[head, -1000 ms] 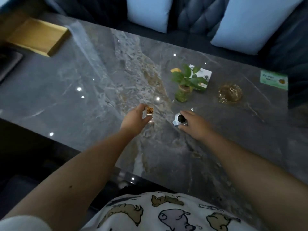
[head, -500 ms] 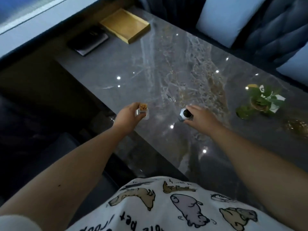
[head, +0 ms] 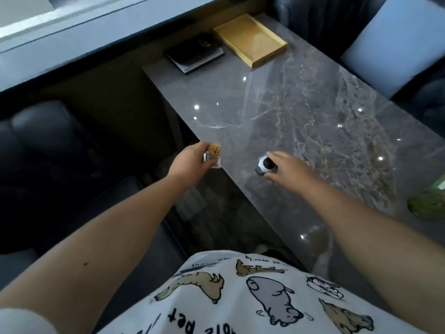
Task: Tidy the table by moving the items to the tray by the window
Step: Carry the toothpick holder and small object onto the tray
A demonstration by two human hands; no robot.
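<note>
Holding a small clear toothpick holder [head: 213, 156] between thumb and fingers, the left hand [head: 190, 162] hangs just off the counter's near-left edge, above the dark gap beside it. The grip there is closed round the holder's clear walls, and the pale bundle of toothpicks stands upright out of its top. The right hand [head: 289, 171] is further right, over the grey marble counter [head: 301, 112]; its grip is curled round a small faceted metallic container [head: 265, 166] with a dark round top, fingers over the far side and thumb below. Whether that container touches the counter or is lifted just clear of it cannot be told.

The yellow wooden tray [head: 251, 39] sits at the counter's far end, beside the window ledge [head: 72, 42], well apart from both hands. Its inside shows only its own floor. Just left of the tray lies a black notebook [head: 195, 53], partly overhanging the counter's far-left corner.

At the right edge of the view a blurred green plant [head: 428, 201] rests on the counter, cut off by the frame. Light blue cushions [head: 397, 47] lean on the dark sofa along the far-right side. A dark chair [head: 48, 136] stands to the left, below the counter. The person's white shirt with cartoon animals [head: 265, 300] fills the near foreground.
</note>
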